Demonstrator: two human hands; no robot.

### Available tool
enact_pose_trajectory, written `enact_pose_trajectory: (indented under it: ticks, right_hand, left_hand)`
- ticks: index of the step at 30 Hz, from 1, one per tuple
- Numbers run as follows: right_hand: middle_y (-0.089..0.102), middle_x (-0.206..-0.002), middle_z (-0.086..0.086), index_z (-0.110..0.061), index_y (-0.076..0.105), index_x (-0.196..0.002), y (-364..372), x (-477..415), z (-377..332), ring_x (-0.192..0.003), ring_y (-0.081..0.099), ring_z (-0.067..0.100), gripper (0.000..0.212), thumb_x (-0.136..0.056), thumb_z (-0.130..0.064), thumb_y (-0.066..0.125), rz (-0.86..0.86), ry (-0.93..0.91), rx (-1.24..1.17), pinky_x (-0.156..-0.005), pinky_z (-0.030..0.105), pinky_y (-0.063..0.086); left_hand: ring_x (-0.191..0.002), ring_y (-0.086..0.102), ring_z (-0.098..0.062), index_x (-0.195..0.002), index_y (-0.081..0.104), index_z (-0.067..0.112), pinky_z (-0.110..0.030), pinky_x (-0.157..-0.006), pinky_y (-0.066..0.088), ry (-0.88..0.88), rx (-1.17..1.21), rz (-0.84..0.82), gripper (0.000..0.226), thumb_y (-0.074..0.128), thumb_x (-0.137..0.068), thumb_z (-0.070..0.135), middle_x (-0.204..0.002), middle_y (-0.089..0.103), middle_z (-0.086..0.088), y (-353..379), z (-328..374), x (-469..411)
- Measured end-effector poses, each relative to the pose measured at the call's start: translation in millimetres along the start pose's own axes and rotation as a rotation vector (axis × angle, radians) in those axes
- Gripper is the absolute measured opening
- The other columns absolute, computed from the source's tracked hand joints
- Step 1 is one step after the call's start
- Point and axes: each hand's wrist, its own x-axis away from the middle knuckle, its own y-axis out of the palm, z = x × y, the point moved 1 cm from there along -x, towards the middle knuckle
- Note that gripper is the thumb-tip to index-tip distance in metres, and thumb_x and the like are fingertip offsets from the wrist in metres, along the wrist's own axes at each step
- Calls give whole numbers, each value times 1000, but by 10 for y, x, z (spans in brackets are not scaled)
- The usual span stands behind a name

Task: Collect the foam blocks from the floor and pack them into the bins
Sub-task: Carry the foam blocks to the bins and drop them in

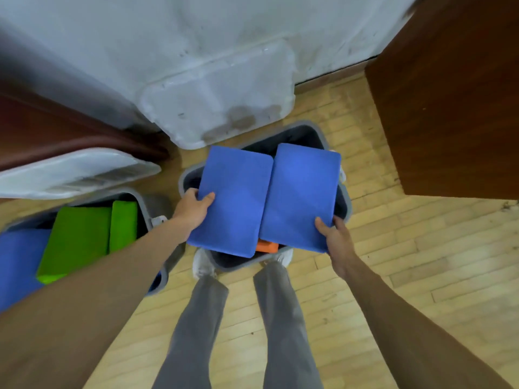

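Observation:
Two blue foam blocks lie side by side over a grey bin point(345, 204) in front of my feet. My left hand point(193, 207) grips the left blue block point(234, 200) at its left edge. My right hand point(335, 237) grips the right blue block point(302, 197) at its near right corner. An orange block point(266, 246) shows inside the bin below them. A second grey bin point(157, 207) at the left holds two green blocks point(75, 240) and a blue block point(16, 265), partly hidden by my left arm.
A white bin lid point(222, 99) leans on the wall behind the bin. Another white lid point(73, 172) lies at the left. A brown wooden cabinet point(449, 102) stands at the right. My legs and white shoes point(202, 265) are just behind the bin on the wooden floor.

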Motion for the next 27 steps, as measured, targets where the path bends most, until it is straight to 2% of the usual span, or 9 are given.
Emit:
enact_pose_trajectory:
  ticks: [2, 5, 7, 10, 13, 15, 18, 23, 27]
  right_hand:
    - [58, -122, -4, -19, 50, -136, 51, -37, 17, -112, 56, 21, 45, -94, -31, 60, 8, -14, 165, -96, 41, 47]
    - [56, -128, 6, -13, 49, -135, 94, -65, -63, -115, 54, 29, 47, -95, -35, 55, 101, -69, 390, -91, 38, 46]
    - [50, -133, 12, -8, 44, -137, 111, -72, -154, -116, 52, 32, 50, -95, -33, 54, 148, -81, 504, -91, 40, 46]
    - [38, -139, 16, -4, 33, -142, 144, -10, -300, -120, 47, 36, 57, -93, -23, 56, 170, -71, 642, -92, 42, 44]
    - [32, -140, 17, -4, 25, -144, 189, 114, -381, -125, 40, 37, 64, -88, -14, 55, 169, -98, 769, -99, 47, 42]
    - [32, -138, 17, -2, 28, -141, 231, 252, -413, -125, 37, 36, 61, -87, -13, 54, 195, -125, 856, -98, 45, 40]
    - [35, -137, 15, -5, 37, -138, 289, 498, -397, -124, 39, 33, 54, -88, -14, 53, 194, -184, 925, -97, 41, 40]
    - [60, -124, 7, -13, 59, -122, 499, 1010, -342, -113, 54, 25, 33, -90, -16, 50, 30, -204, 972, -85, 29, 42]
    - [68, -108, 7, -11, 67, -104, 847, 1648, -307, -105, 59, 26, 22, -92, -23, 53, -80, -304, 1027, -75, 28, 40]
  left_hand:
    - [-112, 52, -33, -131, 47, 10, -42, -87, 43, -29, -85, 37, 41, 43, -101, 37, -133, 50, -11, 82, -70, -42]
    - [-125, 37, -38, -136, 43, 8, -47, -101, 38, -50, -253, 134, 47, 52, -97, 34, -140, 30, -16, 130, -39, -14]
    - [-129, 30, -35, -142, 35, 11, -41, -101, 36, 48, -337, 119, 56, 59, -93, 27, -141, 24, -14, 167, 50, 44]
    - [-120, 44, -30, -144, 35, 13, -34, -86, 42, 133, -281, -46, 55, 57, -94, 22, -145, 26, -11, 229, 191, 121]
    - [-95, 54, -24, -144, 38, 16, -37, -81, 47, 153, -246, -122, 50, 51, -96, 22, -142, 39, -9, 225, 273, 201]
    - [-92, 55, -23, -141, 43, 17, -33, -77, 44, 168, -220, -156, 46, 49, -96, 21, -135, 48, -9, 195, 305, 286]
    - [-99, 58, -23, -129, 54, 18, -28, -72, 42, 184, -171, -184, 35, 50, -94, 19, -123, 57, -6, 101, 281, 416]
    - [-92, 62, -19, -107, 61, 17, -27, -73, 46, 196, -105, -236, 17, 52, -93, 17, -109, 62, -3, -274, -11, 675]
    - [-93, 65, -28, -100, 64, 7, -40, -85, 50, 240, -126, -265, 21, 53, -92, 23, -99, 66, -11, -804, -407, 1012]
